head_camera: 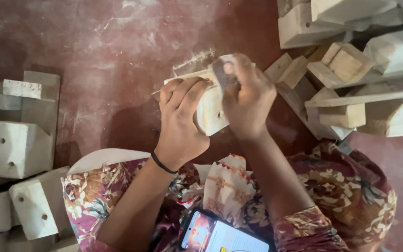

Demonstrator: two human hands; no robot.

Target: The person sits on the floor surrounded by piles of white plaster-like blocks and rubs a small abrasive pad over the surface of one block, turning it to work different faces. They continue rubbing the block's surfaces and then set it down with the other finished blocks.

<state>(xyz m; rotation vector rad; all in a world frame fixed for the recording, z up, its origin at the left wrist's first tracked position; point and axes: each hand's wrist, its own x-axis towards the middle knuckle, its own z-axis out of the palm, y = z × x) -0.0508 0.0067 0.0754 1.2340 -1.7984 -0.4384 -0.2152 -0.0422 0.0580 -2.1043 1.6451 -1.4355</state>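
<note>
While a lit phone (220, 235) lies on the floral lap, the left hand (180, 123) clasps a pale wooden block (211, 109); the right hand (248, 98) pinches grey sandpaper (220, 70) against it.

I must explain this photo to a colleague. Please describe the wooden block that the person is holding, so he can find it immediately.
Start at the dark red floor in the middle, between the two piles of wood. There the left hand grips a pale wooden block while the right hand presses a grey sheet on its top. It is the only block lifted and held; all others lie in the piles.
</note>
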